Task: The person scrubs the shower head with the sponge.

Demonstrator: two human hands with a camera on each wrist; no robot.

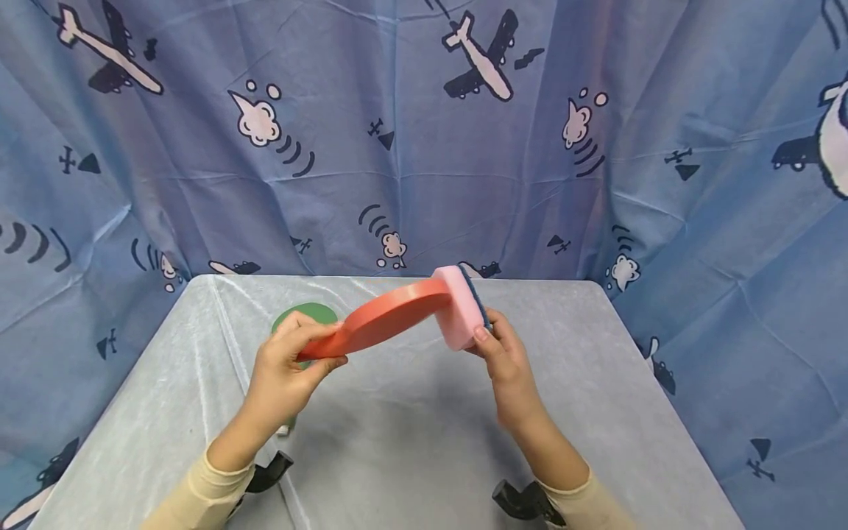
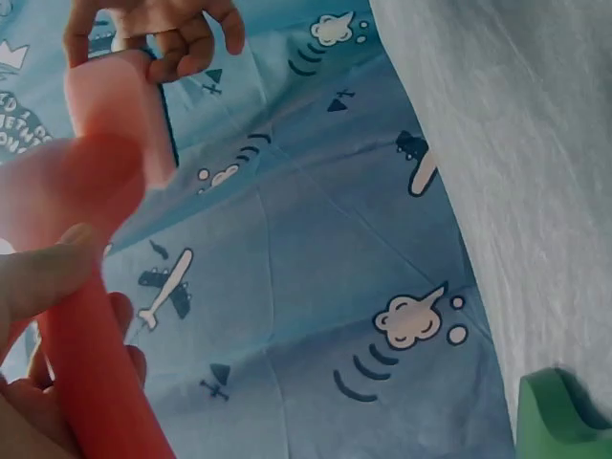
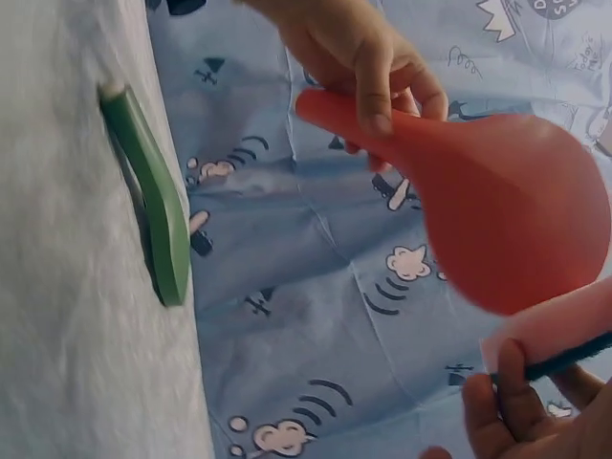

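My left hand pinches the handle of a red paddle, thumb on one side and fingers on the other, above the table. In the right wrist view the paddle shows a wide rounded blade. My right hand holds a pink sponge with a dark blue scouring layer turned toward the palm. The sponge's pink face meets the blade's far end; in the right wrist view the sponge lies along the blade's edge. Behind my left hand, partly hidden, a green paddle lies on the table.
The table has a pale grey cloth with a crease down its left side. A blue curtain printed with planes and clouds surrounds its back and sides. Black wrist mounts sit on both forearms.
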